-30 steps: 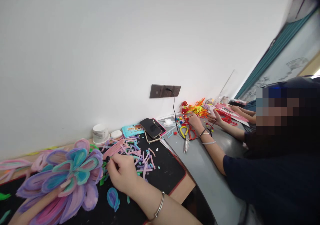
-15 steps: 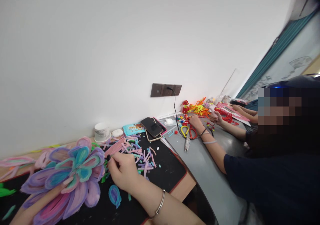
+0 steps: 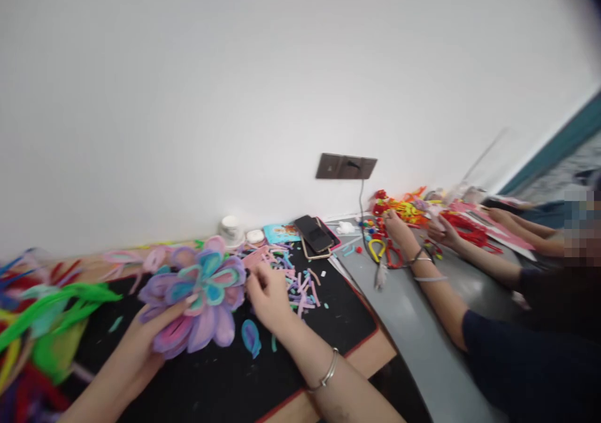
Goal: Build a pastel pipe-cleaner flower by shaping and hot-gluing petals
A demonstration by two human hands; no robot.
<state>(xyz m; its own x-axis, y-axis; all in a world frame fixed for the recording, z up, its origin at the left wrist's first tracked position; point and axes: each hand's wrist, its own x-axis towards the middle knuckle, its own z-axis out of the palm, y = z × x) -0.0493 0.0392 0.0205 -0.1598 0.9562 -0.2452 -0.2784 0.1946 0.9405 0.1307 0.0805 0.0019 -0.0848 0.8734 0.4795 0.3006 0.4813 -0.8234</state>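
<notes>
Left fingers hold flower | red-edged black mat | white wall

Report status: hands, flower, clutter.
Left hand holding flower. Right hand beside it, grip unclear. Loose petal and scraps on black mat.

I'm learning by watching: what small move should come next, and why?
Probably lower the right hand to the loose blue-purple petal: it lies apart on the black mat near that hand, while the left hand holds the fuzzy flower. Whether the right one pinches something is unclear.
</notes>
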